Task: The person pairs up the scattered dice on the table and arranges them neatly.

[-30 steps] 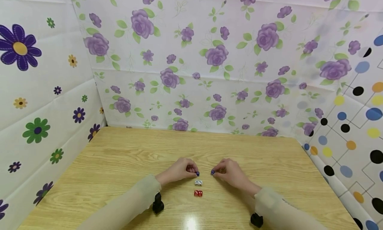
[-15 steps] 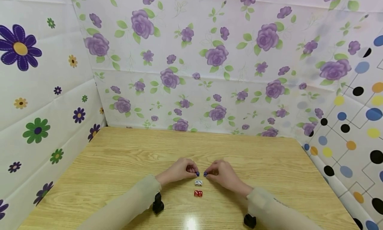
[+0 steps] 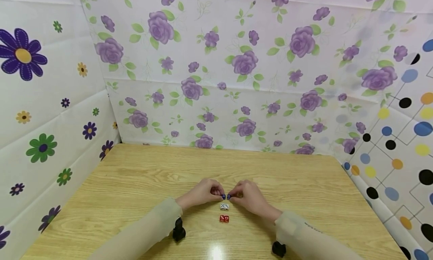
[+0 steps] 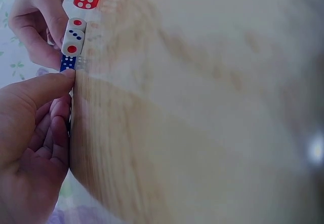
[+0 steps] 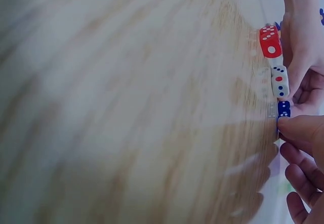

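In the head view my left hand (image 3: 205,191) pinches a blue die (image 3: 223,196) between thumb and fingertips on the wooden table (image 3: 149,166). Facing it, my right hand (image 3: 251,197) pinches a second blue die (image 3: 229,197), with a narrow gap between the two. A pair of white dice (image 3: 224,206) sits side by side just nearer to me. Closer still lies a pair of red dice (image 3: 224,218), also side by side. The left wrist view shows blue die faces (image 4: 68,62) by my thumb tip, partly hidden behind the white dice.
A floral cloth (image 3: 216,102) hangs behind the table's far edge. Patterned cloths stand at the left (image 3: 61,121) and right (image 3: 389,147) sides. Black wrist cameras sit under the left sleeve (image 3: 149,224) and the right sleeve (image 3: 311,233), low over the table.
My right hand has moved left with its blue die, from well apart to almost beside the other blue die. The left hand and the white and red dice have stayed put.
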Available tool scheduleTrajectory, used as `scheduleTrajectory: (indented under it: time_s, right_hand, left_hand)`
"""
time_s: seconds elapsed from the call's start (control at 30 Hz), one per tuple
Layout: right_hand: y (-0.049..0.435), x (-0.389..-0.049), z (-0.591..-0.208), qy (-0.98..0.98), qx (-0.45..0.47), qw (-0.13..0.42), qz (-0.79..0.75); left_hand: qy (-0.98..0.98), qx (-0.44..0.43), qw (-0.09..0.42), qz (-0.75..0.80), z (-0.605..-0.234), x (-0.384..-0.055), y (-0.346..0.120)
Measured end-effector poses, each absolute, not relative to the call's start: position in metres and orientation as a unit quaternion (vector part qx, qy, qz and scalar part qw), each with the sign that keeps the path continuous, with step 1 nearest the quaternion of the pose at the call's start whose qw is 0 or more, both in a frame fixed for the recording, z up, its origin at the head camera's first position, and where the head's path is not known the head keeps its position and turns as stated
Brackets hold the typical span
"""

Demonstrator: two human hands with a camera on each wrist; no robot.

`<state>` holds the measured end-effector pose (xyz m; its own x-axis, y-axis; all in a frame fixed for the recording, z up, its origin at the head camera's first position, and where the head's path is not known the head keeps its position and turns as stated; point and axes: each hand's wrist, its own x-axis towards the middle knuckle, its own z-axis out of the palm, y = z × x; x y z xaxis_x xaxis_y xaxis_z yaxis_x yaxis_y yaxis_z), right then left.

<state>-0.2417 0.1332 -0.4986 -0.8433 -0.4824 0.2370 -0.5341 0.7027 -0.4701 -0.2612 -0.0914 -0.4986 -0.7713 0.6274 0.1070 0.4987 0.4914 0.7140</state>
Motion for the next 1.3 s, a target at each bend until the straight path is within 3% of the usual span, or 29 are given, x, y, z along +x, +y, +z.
scheduleTrajectory:
  time_s: [1.3]
  right_hand:
    - [0.1293, -0.2401, -0.5003, -0.921, 0.271, 0.043, 0.277]
  left_hand:
    - [0.854, 0.332, 0.084, 0.392, -0.5004, -0.2632, -0.0916]
